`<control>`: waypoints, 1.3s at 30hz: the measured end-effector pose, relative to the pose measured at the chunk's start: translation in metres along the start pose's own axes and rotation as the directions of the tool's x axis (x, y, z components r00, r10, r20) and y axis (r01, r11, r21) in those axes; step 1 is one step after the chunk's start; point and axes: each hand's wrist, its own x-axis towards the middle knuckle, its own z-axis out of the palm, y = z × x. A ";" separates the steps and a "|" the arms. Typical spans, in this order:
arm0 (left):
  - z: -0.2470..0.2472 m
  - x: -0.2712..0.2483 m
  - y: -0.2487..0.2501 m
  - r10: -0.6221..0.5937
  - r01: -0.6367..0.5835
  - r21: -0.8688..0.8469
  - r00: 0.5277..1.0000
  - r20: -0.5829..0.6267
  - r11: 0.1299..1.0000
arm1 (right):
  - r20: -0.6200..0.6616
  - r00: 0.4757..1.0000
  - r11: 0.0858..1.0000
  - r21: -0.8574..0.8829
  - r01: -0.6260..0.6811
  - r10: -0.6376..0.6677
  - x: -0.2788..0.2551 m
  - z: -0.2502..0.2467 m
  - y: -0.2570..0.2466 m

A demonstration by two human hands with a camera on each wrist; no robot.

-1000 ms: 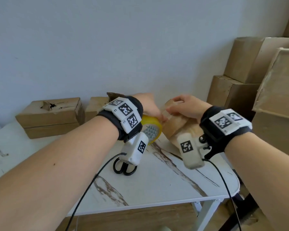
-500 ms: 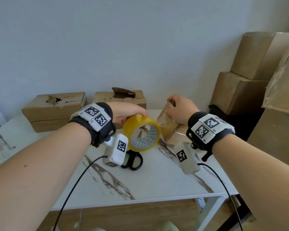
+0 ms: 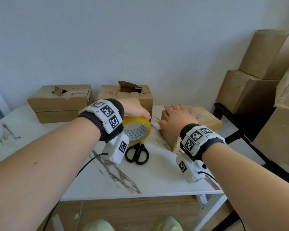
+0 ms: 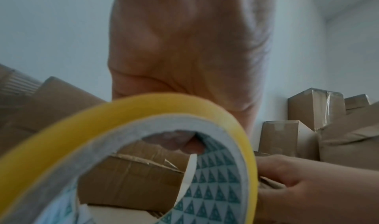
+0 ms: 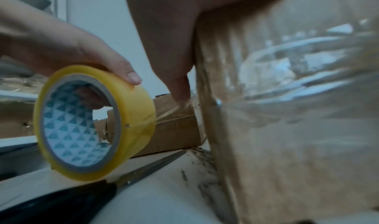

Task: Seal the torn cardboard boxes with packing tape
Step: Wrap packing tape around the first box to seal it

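Observation:
My left hand [image 3: 135, 109] grips a yellow roll of packing tape [image 3: 138, 130] from above, thumb over the rim and a finger through its core [image 4: 184, 141]. The tape roll [image 5: 92, 122] hangs just above the table, over black scissors [image 3: 137, 153]. A strand of clear tape runs from the roll to the box beside it. My right hand [image 3: 177, 117] lies flat with spread fingers on top of a cardboard box [image 3: 205, 117] wrapped in clear tape, thumb [image 5: 178, 75] down its left side. Two torn boxes, one [image 3: 60, 100] on the left and one [image 3: 127, 94] in the middle, stand at the back.
The white marble-pattern table [image 3: 140, 174] ends near my body and at the right, just past the taped box. Stacked cardboard boxes [image 3: 250, 80] stand on a dark stand at the right. The wall is close behind the torn boxes.
The right hand has laid the box down flat and now rests open on its top instead of gripping its upper edge. The left hand has drawn the tape roll left and lower.

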 end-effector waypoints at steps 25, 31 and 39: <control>0.011 -0.006 -0.040 -0.062 0.062 0.043 0.998 0.006 0.997 | 0.176 0.984 0.866 0.494 -0.076 -0.014 0.007 -0.036 0.018; 0.011 0.001 -0.035 -0.015 0.013 0.034 0.997 0.078 0.999 | 0.082 0.979 0.783 0.590 -0.198 0.186 0.006 -0.055 0.058; 0.016 0.007 -0.029 0.014 -0.022 0.095 0.997 0.076 0.995 | 0.153 0.987 0.891 0.441 -0.111 0.047 0.006 -0.047 0.049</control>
